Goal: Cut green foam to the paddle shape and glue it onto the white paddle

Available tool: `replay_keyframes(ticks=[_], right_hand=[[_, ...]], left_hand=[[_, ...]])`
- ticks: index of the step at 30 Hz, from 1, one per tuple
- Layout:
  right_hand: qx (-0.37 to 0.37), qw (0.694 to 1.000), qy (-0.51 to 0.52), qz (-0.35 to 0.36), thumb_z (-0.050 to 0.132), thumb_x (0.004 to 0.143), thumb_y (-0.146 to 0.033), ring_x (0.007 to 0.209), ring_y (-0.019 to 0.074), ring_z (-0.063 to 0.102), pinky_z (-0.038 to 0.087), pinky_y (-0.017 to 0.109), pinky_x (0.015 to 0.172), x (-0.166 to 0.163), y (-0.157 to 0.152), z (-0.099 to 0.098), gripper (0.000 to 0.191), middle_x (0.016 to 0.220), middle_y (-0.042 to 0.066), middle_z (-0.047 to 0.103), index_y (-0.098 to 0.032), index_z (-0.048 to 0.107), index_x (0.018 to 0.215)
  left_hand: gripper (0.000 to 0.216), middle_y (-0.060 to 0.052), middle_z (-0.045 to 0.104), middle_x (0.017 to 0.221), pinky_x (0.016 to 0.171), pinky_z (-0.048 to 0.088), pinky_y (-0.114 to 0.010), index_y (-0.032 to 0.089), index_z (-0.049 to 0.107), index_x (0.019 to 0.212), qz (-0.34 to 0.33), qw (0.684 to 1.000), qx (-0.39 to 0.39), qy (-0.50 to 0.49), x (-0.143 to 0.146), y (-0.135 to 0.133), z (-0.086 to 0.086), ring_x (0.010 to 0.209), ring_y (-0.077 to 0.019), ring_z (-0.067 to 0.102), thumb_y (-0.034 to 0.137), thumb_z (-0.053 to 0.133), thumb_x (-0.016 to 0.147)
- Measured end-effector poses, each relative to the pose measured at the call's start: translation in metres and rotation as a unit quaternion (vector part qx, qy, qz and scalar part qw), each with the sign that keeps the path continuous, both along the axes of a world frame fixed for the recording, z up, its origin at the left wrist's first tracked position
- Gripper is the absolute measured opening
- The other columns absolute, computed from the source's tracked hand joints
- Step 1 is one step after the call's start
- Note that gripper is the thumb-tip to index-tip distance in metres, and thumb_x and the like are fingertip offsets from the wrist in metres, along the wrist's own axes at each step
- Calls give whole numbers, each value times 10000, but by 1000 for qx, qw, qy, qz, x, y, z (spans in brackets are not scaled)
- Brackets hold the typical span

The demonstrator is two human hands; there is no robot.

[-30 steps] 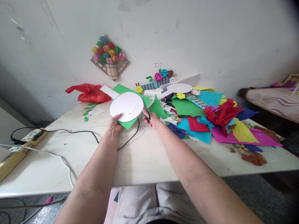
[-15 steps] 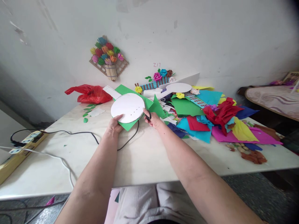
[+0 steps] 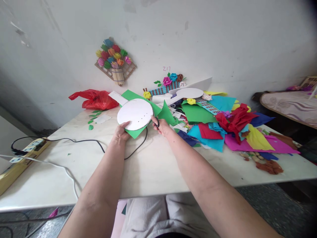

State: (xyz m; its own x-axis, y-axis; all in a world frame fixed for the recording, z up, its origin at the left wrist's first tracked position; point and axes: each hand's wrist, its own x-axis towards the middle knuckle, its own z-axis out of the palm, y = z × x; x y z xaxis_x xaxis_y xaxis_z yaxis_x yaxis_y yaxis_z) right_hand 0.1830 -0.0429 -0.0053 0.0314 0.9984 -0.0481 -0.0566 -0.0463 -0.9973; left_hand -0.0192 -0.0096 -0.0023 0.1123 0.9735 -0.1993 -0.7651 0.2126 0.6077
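My left hand grips the lower left edge of a white round board with a straight handle, thumb on top. Green paper lies against the underside of the board and sticks out around it. At the board's right edge, my right hand is closed on black-handled scissors. The scissors' blades are hidden by the board and paper. Small dark marks dot the board's white face.
A red plastic bag and green paper leaves lie at the left. Coloured paper heaps up at the right. A power strip with cords sits on the left edge. A tulip bouquet decoration hangs on the wall.
The white board with the green paper has shifted very slightly to the left and up. Both hands keep their grips, with hardly any other movement.
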Motion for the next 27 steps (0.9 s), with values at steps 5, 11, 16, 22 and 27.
replay_keyframes(ticks=[5,11,16,22,27], right_hand=[[-11,1000,12,8,558,838,-544,264,25,306,171,167,249,1,-1,1,464,402,-36,482,-154,495,595],[-51,991,83,91,447,812,-695,265,9,210,169,168,262,13,-7,7,595,422,-19,509,-140,526,611],[-46,983,114,136,469,806,-683,272,12,220,181,169,268,21,-6,5,589,445,0,546,-129,558,629],[-26,992,82,95,612,809,-449,275,9,229,172,162,282,15,-3,2,375,463,16,602,-102,608,668],[-13,994,72,84,630,799,-433,279,17,259,187,161,287,11,-4,2,347,476,35,624,-102,617,696]], left_hand=[[689,-131,706,1038,928,493,-517,124,476,1333,1,1000,-1,5,0,-1,1,1022,-331,637,-53,487,667],[692,-133,719,971,895,511,-517,102,454,1346,-1,999,6,32,-5,3,-3,957,-330,663,-32,486,668],[709,-129,719,972,911,499,-524,112,455,1344,-5,999,22,43,-7,6,-7,958,-332,663,-27,494,650],[704,-127,718,980,928,483,-539,124,478,1326,-1,999,26,48,-6,5,-6,986,-336,653,-22,516,638],[683,-115,715,1008,956,468,-530,138,512,1295,10,999,22,45,-4,4,-4,1028,-329,637,-27,526,632]])
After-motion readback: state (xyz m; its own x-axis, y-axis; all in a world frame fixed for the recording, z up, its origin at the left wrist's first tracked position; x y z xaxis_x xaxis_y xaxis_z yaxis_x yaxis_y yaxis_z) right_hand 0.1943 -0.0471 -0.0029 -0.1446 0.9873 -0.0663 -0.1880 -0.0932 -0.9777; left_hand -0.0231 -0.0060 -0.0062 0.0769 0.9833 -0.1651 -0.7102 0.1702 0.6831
